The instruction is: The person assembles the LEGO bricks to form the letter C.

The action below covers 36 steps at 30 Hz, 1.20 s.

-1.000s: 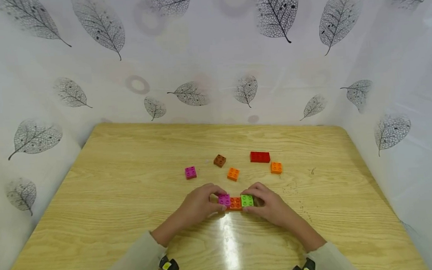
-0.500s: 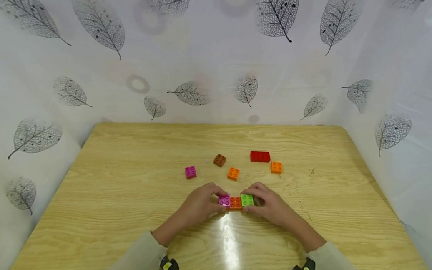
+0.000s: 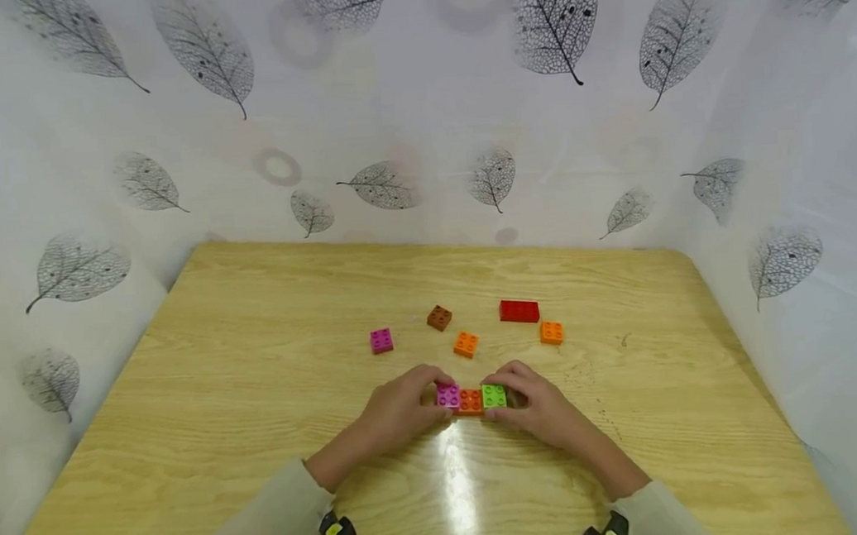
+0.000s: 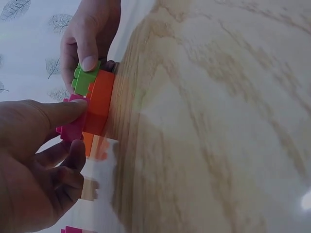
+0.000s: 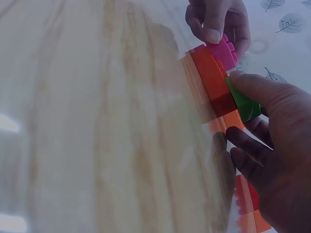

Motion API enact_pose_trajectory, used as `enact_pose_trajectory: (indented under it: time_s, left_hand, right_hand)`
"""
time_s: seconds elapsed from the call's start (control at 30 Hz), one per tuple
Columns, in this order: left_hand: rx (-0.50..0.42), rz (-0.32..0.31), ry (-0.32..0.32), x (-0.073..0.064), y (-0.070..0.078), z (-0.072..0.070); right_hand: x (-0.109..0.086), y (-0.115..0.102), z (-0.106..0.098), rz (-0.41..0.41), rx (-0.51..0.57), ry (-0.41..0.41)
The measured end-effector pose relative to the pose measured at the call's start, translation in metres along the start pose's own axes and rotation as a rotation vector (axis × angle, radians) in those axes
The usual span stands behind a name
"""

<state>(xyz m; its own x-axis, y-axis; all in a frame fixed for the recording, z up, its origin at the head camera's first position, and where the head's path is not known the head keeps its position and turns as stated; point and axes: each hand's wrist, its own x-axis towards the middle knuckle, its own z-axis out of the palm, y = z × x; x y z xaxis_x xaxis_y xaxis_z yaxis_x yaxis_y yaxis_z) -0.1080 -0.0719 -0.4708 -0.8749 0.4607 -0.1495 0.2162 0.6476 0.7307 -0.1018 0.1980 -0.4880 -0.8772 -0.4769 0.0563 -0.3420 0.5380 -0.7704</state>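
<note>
A long orange-red brick (image 3: 471, 401) rests on the table, its studs facing up. On its left end sits a square pink brick (image 3: 448, 395), which my left hand (image 3: 403, 410) pinches between thumb and fingers. At the other end my right hand (image 3: 533, 403) pinches a square green brick (image 3: 494, 395) the same way. The left wrist view has the pink brick (image 4: 74, 125) on top of the orange-red brick (image 4: 100, 102) under my thumb. In the right wrist view the green brick (image 5: 244, 102) lies against the studded side. Whether either brick is fully pressed down, I cannot tell.
Beyond the hands lie several loose bricks: a magenta one (image 3: 381, 341), a brown one (image 3: 439, 317), an orange one (image 3: 466, 344), a long red one (image 3: 519, 311) and another orange one (image 3: 551, 333). A leaf-patterned curtain (image 3: 416, 94) surrounds the wooden table (image 3: 267, 312).
The head view has shifted very slightly, moving the whole scene a little to the right. Both hands keep their grips on the pink and green bricks, with no clear movement.
</note>
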Motion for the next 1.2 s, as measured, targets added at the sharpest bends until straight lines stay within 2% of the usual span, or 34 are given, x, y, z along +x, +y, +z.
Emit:
enact_pose_trajectory:
  time_s: [0.2,0.37,0.5,0.63,0.83,1.03,1.2]
  left_hand:
    - [-0.04,0.018,-0.026,0.003,0.0,-0.001]
    - [-0.092,0.009,-0.032,0.003,-0.005,-0.011]
    - [-0.141,-0.003,0.012,0.006,-0.012,-0.025]
    - [-0.162,-0.017,0.088,0.011,-0.026,-0.039]
    - [-0.108,-0.024,0.19,0.02,-0.05,-0.058]
    - [-0.112,-0.07,0.211,0.024,-0.06,-0.072]
    - [-0.082,-0.09,0.196,0.029,-0.069,-0.073]
  right_hand:
    - [-0.002,0.001,-0.001,0.016,-0.009,-0.004]
    - [-0.001,0.001,0.0,0.021,-0.002,-0.004]
    - [-0.001,0.002,0.0,0.018,-0.002,-0.004]
    - [-0.001,0.002,0.0,0.018,-0.005,-0.001]
    - [-0.002,0.001,0.0,0.017,-0.006,-0.005]
    - [-0.002,0.0,0.0,0.02,-0.005,0.002]
    - [-0.002,0.001,0.0,0.029,-0.001,0.002]
